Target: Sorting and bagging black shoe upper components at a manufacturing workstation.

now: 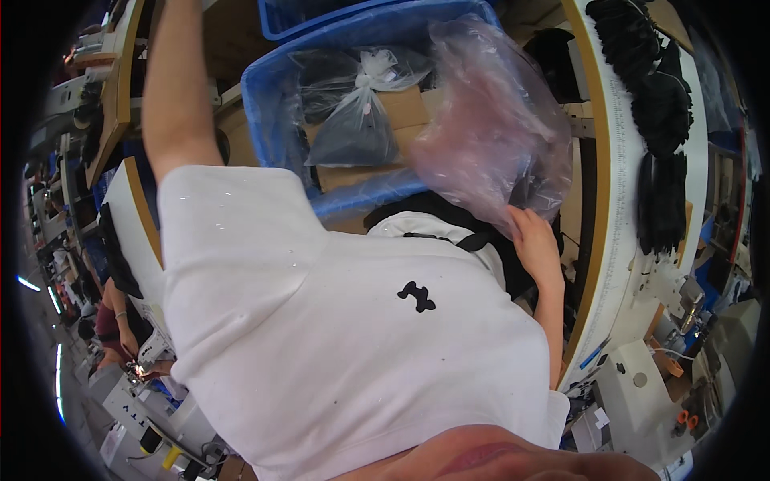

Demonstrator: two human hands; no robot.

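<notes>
My right hand (536, 243) is closed on the lower edge of a large clear plastic bag (489, 120) with a pinkish tint. The bag looks loose and crumpled, and it hangs over the right side of a blue plastic crate (255, 128). Inside that crate lies a knotted clear bag (355, 132) of dark items, on brown cardboard (407, 106). My left arm (180, 88) stretches up past the crate's left side and leaves the picture at the top, so the left hand is out of sight.
On the right, a white table with a wooden edge (593, 160) carries piles of black gloves (662, 120) and a sewing machine (638, 393). Another blue crate (277, 28) stands beyond the first. At far left, a person (112, 321) works at a sewing machine.
</notes>
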